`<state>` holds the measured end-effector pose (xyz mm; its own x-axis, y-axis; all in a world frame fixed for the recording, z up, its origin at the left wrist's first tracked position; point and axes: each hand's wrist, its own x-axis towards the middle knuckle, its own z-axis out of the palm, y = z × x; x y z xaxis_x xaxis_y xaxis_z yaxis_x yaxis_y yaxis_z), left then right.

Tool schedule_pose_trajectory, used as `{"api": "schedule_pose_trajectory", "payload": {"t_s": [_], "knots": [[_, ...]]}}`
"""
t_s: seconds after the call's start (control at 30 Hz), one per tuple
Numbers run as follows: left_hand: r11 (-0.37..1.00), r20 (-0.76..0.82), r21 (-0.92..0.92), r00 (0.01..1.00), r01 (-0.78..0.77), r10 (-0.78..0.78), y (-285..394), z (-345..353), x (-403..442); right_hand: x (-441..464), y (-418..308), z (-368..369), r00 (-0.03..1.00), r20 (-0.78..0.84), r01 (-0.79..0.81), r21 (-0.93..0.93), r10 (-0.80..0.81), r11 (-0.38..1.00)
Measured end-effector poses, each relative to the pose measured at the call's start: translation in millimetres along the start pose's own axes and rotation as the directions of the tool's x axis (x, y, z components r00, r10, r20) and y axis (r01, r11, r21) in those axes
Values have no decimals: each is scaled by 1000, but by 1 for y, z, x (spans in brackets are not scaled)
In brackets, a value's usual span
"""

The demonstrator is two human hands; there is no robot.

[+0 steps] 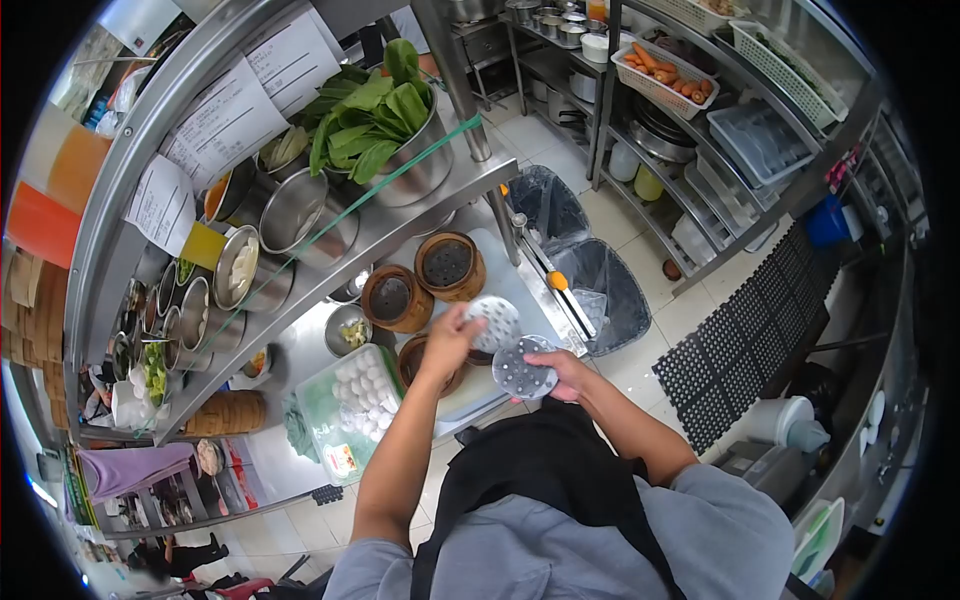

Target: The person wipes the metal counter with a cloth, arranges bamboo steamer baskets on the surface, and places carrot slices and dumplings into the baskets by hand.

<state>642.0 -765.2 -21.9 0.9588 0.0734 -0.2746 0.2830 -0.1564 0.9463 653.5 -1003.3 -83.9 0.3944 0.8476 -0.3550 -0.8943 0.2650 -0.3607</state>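
My left hand (450,340) grips a round white disc with holes (493,323), a little blurred. Lower and to the right, my right hand (565,372) is closed on the edge of a second perforated disc (523,368), which looks grey and translucent. The two discs are close together, in front of my apron. Two wooden pots with dark perforated insides, one at the left (397,299) and one at the back (451,266), stand on the counter past my hands. A third wooden pot (412,358) is partly hidden behind my left hand and forearm.
Left of my forearm sits a plastic box of white balls (366,393), near a metal bowl (348,330). Above, a steel shelf (400,230) holds leafy greens (372,112) and metal containers. Lined bins (612,300) stand right of the counter. A rack (640,215) is at upper right.
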Motion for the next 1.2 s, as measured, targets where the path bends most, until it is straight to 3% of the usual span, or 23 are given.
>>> {"api": "schedule_pose_trajectory", "payload": {"t_s": [0.03,0.1,0.17,0.2,0.23,0.3,0.33,0.37,0.43,0.47,0.5,0.57,0.63,0.7,0.73,0.77,0.83,0.87,0.93,1.03,1.1,1.17,1.2], "knots": [[953,-213,-300,972,36,-103,-3,-3,1,-4,0,-2,1000,0,-3,-1,3,1000],[929,-244,-368,967,-24,-72,-26,-16,6,-13,-1,-9,996,89,15,138,-27,990],[952,-358,210,888,-224,288,-24,-12,-4,-19,-2,-15,997,71,-7,183,-6,983],[886,-318,433,892,-164,321,-25,-9,-15,-19,0,-23,997,71,-7,196,-7,981],[889,-329,430,890,-156,315,-36,-5,-16,-17,1,-31,997,71,-6,210,-9,978],[327,114,888,842,-324,527,-72,2,-15,-14,4,-40,998,39,-47,231,39,972],[240,153,931,894,-273,421,-74,9,-23,-13,1,-34,1000,17,-12,194,9,981],[246,151,930,895,-273,419,-75,13,-28,-14,-2,-28,1000,-7,23,157,-23,987],[546,-9,814,935,-198,354,-72,20,-33,-11,-7,-20,999,-35,25,136,-21,990],[714,-103,639,888,-287,448,-72,19,-30,-9,-8,-19,1000,-18,3,100,-2,995],[718,-103,637,891,-283,442,-72,21,-34,-7,-6,-17,1000,0,-22,64,22,998],[996,-83,85,996,-10,17,-49,22,-48,-1,-1,-9,998,10,-63,27,63,998],[983,24,170,996,77,-82,-54,7,-55,5,4,5,994,64,-87,-65,91,994],[998,-204,-58,979,-7,-5,-69,-6,-61,13,7,6,992,63,-105,-101,112,989],[980,-339,-183,930,83,-142,-54,-15,-70,15,8,8,991,93,-94,-50,99,994],[983,-436,-171,900,-67,-15,-49,-25,-76,15,9,8,989,118,-85,3,84,996],[946,-588,302,757,-121,285,-55,-46,-86,17,9,1,980,167,-122,47,112,991],[947,-597,299,751,-117,281,-64,-53,-89,18,8,0,980,162,-125,51,115,991],[462,-244,875,689,-148,682,-88,-63,-93,22,8,-1,980,150,-140,45,132,989],[481,-221,872,802,-93,555,-110,-54,-106,29,7,0,974,172,-155,14,151,988],[560,-287,825,797,-76,531,-118,-53,-106,30,4,3,976,161,-149,4,146,989],[946,-690,321,696,52,197,-101,-43,-103,27,6,3,977,146,-156,-11,156,988],[947,-698,316,689,54,193,-99,-46,-98,28,7,0,977,147,-157,3,154,988]]}}
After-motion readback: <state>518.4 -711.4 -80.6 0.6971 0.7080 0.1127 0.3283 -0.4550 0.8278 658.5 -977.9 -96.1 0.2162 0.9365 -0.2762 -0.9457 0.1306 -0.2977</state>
